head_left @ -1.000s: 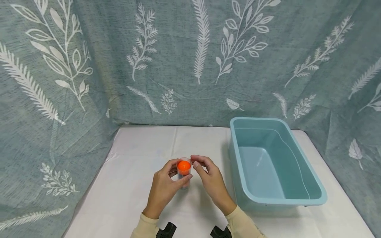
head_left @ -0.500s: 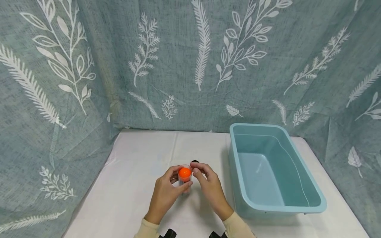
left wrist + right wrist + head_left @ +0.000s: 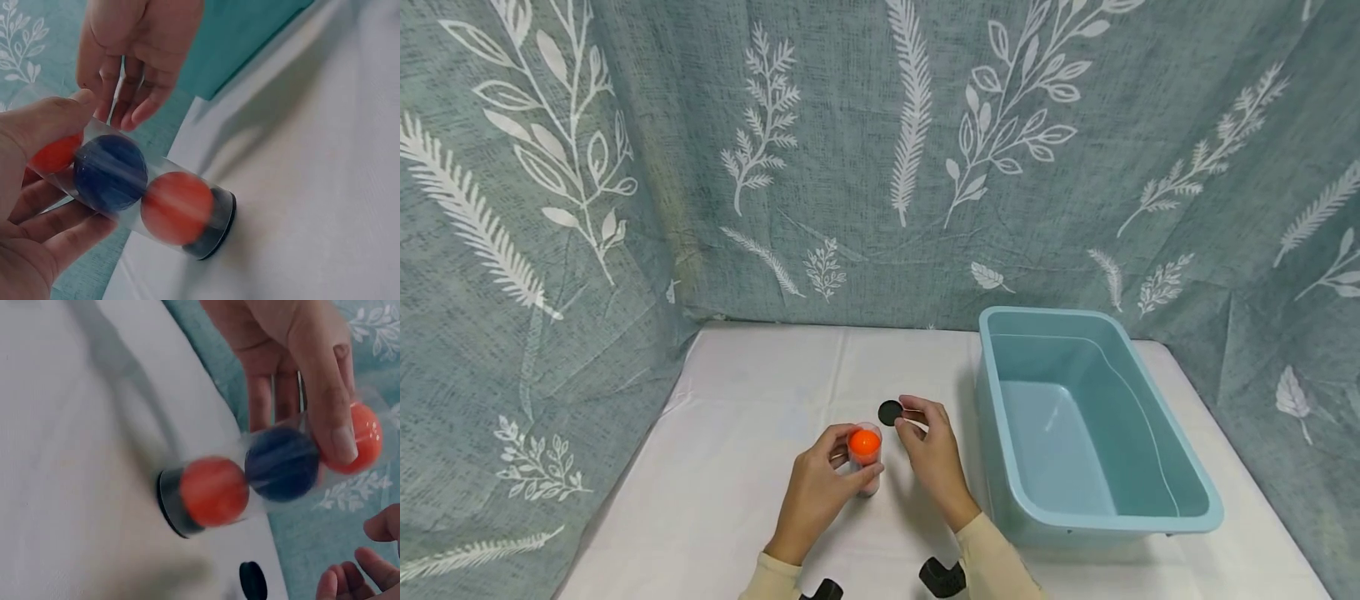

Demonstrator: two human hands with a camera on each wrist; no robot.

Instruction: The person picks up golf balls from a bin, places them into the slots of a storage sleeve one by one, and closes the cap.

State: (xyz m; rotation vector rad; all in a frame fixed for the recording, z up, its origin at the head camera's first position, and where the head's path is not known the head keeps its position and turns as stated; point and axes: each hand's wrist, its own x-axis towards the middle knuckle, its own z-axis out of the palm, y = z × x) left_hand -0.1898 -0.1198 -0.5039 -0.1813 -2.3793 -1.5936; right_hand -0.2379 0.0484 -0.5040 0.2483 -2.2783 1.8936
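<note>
My left hand [image 3: 823, 483] grips a clear plastic tube [image 3: 870, 486], thumb on one side and fingers on the other. Inside are an orange ball [image 3: 59, 153] at the top, a blue ball [image 3: 111, 172] in the middle and a red-orange ball [image 3: 178, 207] below. A black cap [image 3: 220, 232] closes the tube's lower end; none shows at the upper end. My right hand [image 3: 938, 458] is beside the tube, its fingers bent and apart. Close to its fingertips in the head view is a loose black cap [image 3: 891, 412]; the right wrist view shows a gap between them.
On the right of the white-covered table [image 3: 760, 375] stands a light blue plastic tub [image 3: 1011, 454], close beyond my right forearm. A leaf-patterned curtain [image 3: 865, 150] hangs behind the table and along both sides.
My right hand has drawn slightly away from the top of the tube, to the right. The loose black cap, earlier hidden behind its fingers, is now fully visible. My left hand keeps its grip.
</note>
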